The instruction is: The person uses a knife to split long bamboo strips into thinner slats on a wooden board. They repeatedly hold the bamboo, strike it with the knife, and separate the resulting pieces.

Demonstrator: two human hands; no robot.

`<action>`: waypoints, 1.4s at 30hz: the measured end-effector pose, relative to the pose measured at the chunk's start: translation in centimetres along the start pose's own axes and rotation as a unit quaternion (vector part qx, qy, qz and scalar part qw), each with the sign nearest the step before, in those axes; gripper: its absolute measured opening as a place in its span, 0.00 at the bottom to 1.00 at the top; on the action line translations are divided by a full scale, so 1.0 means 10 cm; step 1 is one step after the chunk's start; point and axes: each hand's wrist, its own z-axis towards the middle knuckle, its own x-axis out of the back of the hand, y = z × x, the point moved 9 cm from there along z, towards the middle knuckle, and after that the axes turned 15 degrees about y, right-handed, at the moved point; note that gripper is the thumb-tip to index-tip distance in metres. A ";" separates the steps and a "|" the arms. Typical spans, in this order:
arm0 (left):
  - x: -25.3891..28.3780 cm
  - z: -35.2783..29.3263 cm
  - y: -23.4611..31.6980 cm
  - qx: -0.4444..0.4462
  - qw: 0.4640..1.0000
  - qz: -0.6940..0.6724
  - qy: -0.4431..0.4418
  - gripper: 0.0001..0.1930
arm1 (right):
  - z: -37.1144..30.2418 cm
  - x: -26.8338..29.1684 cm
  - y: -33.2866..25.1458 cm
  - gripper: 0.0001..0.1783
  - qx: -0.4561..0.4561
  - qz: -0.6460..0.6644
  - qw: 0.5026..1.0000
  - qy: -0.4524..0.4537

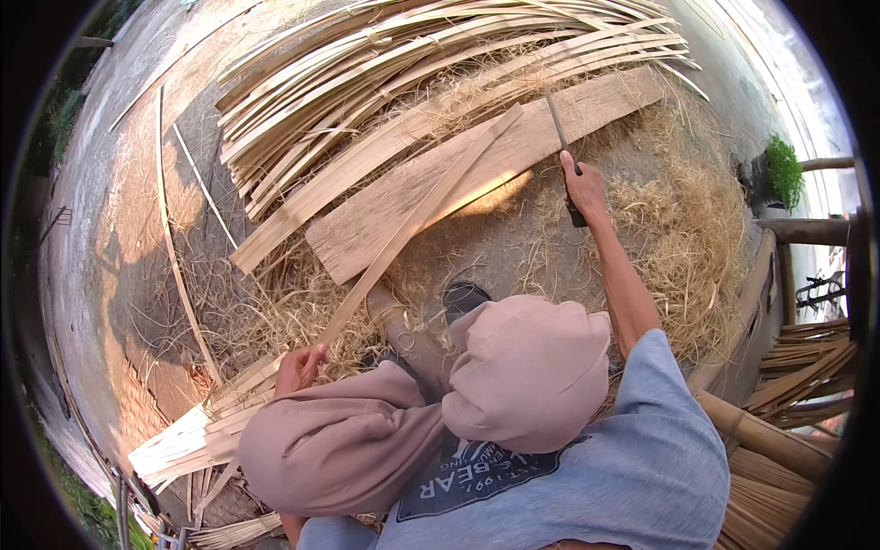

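My left hand (300, 368), beside my left knee, has its fingers closed around the near end of a long flat bamboo strip (426, 207). From there the strip slants up and away to the right, lying across a wide wooden plank (357, 240). Out to the front right, my right hand (587, 190) grips the black handle of a knife (555, 119). Its narrow blade points away from me over the right part of the plank, apart from the strip. Whether the blade touches the plank I cannot tell.
A large pile of split bamboo strips (367, 101) lies beyond the plank. Curly shavings (687, 229) cover the ground on the right and around my feet. More strips (197, 435) lie at my left. Bamboo poles (761, 431) and a green plant (782, 165) stand at the right.
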 end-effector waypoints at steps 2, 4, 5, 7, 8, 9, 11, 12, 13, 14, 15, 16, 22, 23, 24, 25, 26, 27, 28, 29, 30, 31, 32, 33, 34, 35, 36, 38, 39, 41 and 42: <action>-0.07 -0.07 0.35 -0.059 0.991 -0.120 0.015 0.20 | -0.27 -0.04 0.12 0.36 -0.067 0.135 0.988 0.019; -0.10 -0.09 0.64 -0.138 0.972 -0.180 0.056 0.19 | -0.66 -0.11 0.08 0.35 -0.133 0.263 0.955 0.042; -0.15 -0.04 0.78 -0.193 0.961 -0.182 0.078 0.19 | -0.80 -0.09 0.06 0.34 -0.165 0.324 0.930 0.064; -0.22 -0.02 0.98 -0.247 0.953 -0.138 0.110 0.21 | -0.97 -0.17 0.09 0.34 -0.201 0.385 0.898 0.068; -0.24 -0.01 1.05 -0.248 0.957 -0.092 0.121 0.22 | -1.04 -0.22 0.08 0.34 -0.202 0.387 0.898 0.063; -0.30 0.00 1.13 -0.251 0.958 -0.049 0.128 0.23 | -1.09 -0.21 0.07 0.34 -0.200 0.387 0.898 0.064; -0.34 0.01 1.26 -0.274 0.944 0.016 0.180 0.23 | -1.18 -0.29 -0.02 0.33 -0.156 0.283 0.946 0.016; -0.37 0.02 1.30 -0.278 0.939 0.044 0.196 0.24 | -1.22 -0.38 -0.03 0.33 -0.123 0.227 0.966 -0.020; -0.39 0.02 1.34 -0.279 0.933 0.075 0.212 0.24 | -1.31 -0.47 -0.11 0.33 -0.090 0.172 0.979 -0.059; -0.42 0.00 1.40 -0.293 0.926 0.082 0.224 0.24 | -1.47 -0.56 -0.17 0.33 -0.047 0.121 0.985 -0.116; -0.47 0.00 1.47 -0.308 0.918 0.089 0.233 0.24 | -1.72 -0.63 -0.27 0.32 -0.006 0.069 0.983 -0.169; -0.48 -0.01 1.52 -0.322 0.910 0.095 0.244 0.25 | -1.97 -0.70 -0.43 0.31 0.070 0.015 0.975 -0.209; -0.51 0.11 1.45 -0.252 0.947 0.095 0.178 0.23 | -2.62 -0.78 -0.59 0.30 0.315 -0.075 0.914 -0.244; -0.51 0.11 1.43 -0.241 0.951 0.092 0.172 0.23 | -2.51 -0.75 -0.56 0.30 0.321 -0.074 0.911 -0.249; -0.50 0.11 1.43 -0.230 0.955 0.086 0.167 0.22 | -2.33 -0.67 -0.60 0.30 0.331 -0.075 0.906 -0.253; -0.52 0.13 1.46 -0.224 0.958 0.081 0.161 0.22 | -2.15 -0.61 -0.59 0.30 0.353 -0.076 0.902 -0.235; -0.50 0.12 1.52 -0.232 0.955 0.073 0.170 0.21 | -1.97 -0.54 -0.60 0.30 0.376 -0.080 0.898 -0.216; -0.49 0.11 1.59 -0.241 0.952 0.064 0.180 0.21 | -1.68 -0.46 -0.49 0.31 0.340 -0.091 0.917 -0.190; -0.47 0.11 1.64 -0.249 0.948 0.055 0.189 0.21 | -1.40 -0.38 -0.39 0.32 0.303 -0.100 0.933 -0.166; -0.46 0.11 1.59 -0.245 0.950 0.055 0.183 0.21 | -1.03 -0.28 -0.13 0.34 0.188 -0.112 0.963 -0.156; -0.42 0.10 1.50 -0.241 0.952 0.056 0.179 0.21 | -0.53 -0.03 0.11 0.35 0.101 -0.106 0.983 -0.111; -0.41 0.09 1.46 -0.242 0.954 0.054 0.169 0.21 | -0.18 0.24 0.32 0.36 0.009 -0.101 0.993 -0.059; -0.42 0.07 1.43 -0.237 0.956 0.068 0.162 0.21 | -0.12 0.26 0.28 0.37 0.054 -0.121 0.990 -0.042; -0.44 0.08 1.48 -0.234 0.956 0.073 0.162 0.21 | 0.00 0.32 0.13 0.38 0.110 -0.140 0.984 -0.020; -0.50 0.05 1.50 -0.227 0.958 0.078 0.159 0.21 | -0.13 0.21 -0.01 0.38 0.094 -0.090 0.990 -0.049; -0.52 0.01 1.47 -0.222 0.958 0.091 0.158 0.21 | -0.46 0.02 -0.15 0.38 0.070 -0.037 0.994 -0.077; -0.48 0.02 1.47 -0.219 0.956 0.104 0.165 0.21 | -0.80 -0.23 -0.32 0.38 0.131 -0.053 0.981 -0.130; -0.38 0.00 1.56 -0.202 0.955 0.147 0.158 0.21 | -1.65 -0.64 -0.50 0.37 0.232 -0.061 0.941 -0.238; -0.38 0.01 1.59 -0.210 0.957 0.132 0.153 0.20 | -2.04 -0.73 -0.51 0.36 0.269 -0.056 0.918 -0.285; -0.32 -0.03 1.59 -0.219 0.958 0.102 0.153 0.20 | -2.26 -0.57 -0.58 0.36 0.345 -0.037 0.908 -0.232; -0.28 -0.04 1.43 -0.207 0.966 0.074 0.133 0.20 | -2.25 -0.55 -0.61 0.36 0.367 -0.031 0.905 -0.210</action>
